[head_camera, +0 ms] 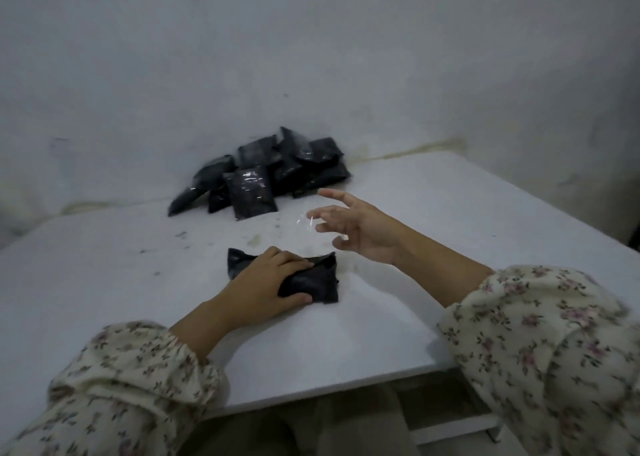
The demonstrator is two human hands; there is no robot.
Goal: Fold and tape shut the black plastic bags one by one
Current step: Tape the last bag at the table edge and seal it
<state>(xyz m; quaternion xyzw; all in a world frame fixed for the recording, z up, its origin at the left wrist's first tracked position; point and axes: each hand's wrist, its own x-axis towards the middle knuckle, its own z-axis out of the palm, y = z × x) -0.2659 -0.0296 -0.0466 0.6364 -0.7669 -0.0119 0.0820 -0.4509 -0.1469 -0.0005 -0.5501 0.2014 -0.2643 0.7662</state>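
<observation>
**Q:** Which item serves as the reference?

**A:** The pile (258, 175) of black bags, several showing glossy strips across their faces. It rests on the white table (104, 265), its far side against the wall (311, 57).

**Q:** Where is the task's thing?

**A:** One folded bag (320, 282) lies flat on the table, on the near side of the pile and well apart from it, slightly to the pile's right.

**Q:** State of the left hand?

**A:** The left hand (273, 282) grasps the folded bag. Its fingers curl over the top of the bag and the thumb lies along the near edge, covering the bag's left half.

**Q:** And the right hand?

**A:** The right hand (360, 230) hovers between the pile and the folded bag, right of both, touching neither. Its fingers are released and spread, pointing towards the pile. A clear glint (306, 218) sits at the fingertips. Whether this is tape cannot be told.

**Q:** Other details?

**A:** Floral sleeves (138, 369) cover both forearms, nearer the viewer than the pile.
</observation>
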